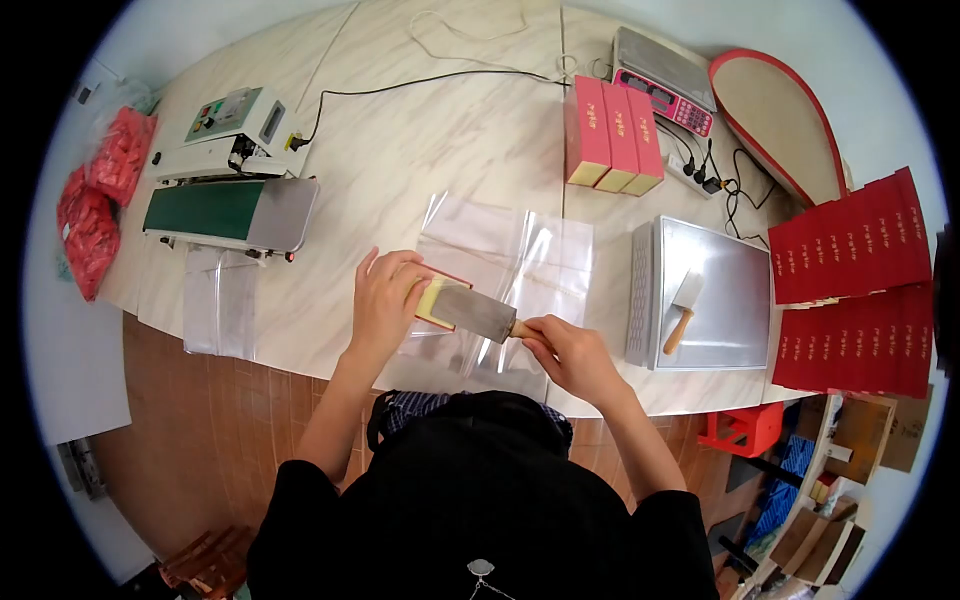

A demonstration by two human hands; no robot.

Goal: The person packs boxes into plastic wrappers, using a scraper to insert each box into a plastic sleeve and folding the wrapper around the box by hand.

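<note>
My left hand is closed round the left end of a small red box with a yellow side. My right hand grips the pale wooden handle of a wide-bladed knife. Its flat grey blade lies over the box's yellow side, pointing left toward my left fingers. Sheets of clear plastic film are spread on the table under and behind the box. Whether film is wrapped round the box, I cannot tell.
A metal hot plate at right bears a second wooden-handled knife. Red boxes and a scale stand behind; stacked red boxes are far right. A sealing machine stands left, its black cable crossing the table.
</note>
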